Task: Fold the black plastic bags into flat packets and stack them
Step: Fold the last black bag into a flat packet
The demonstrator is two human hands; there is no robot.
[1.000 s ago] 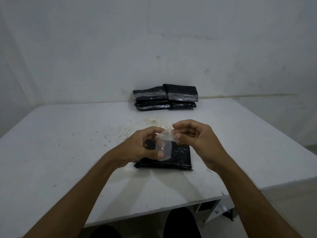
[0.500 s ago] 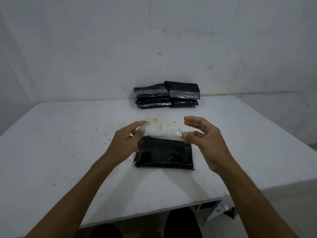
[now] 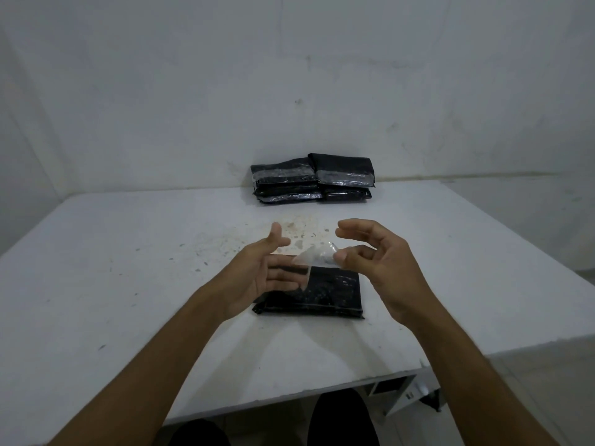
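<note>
A folded black plastic packet (image 3: pixel 328 294) lies flat on the white table (image 3: pixel 128 284) in front of me. Above it a strip of clear tape (image 3: pixel 314 257) stretches between my hands. My right hand (image 3: pixel 383 268) pinches the strip's crumpled right end at the thumb tip, with the index finger lifted. My left hand (image 3: pixel 257 272) has straight, spread fingers, and the strip's left end touches its fingertips. At the table's far edge by the wall stand two side-by-side stacks of taped black packets (image 3: pixel 312 180).
A stained, speckled patch (image 3: pixel 299 230) marks the tabletop between the packet and the stacks. The table's near edge runs just above my knees (image 3: pixel 341 420). A white wall closes the back.
My hands first drew the tape out wide, then came closer together. My left hand has opened its fingers and the strip now sags and twists. The packet has not moved.
</note>
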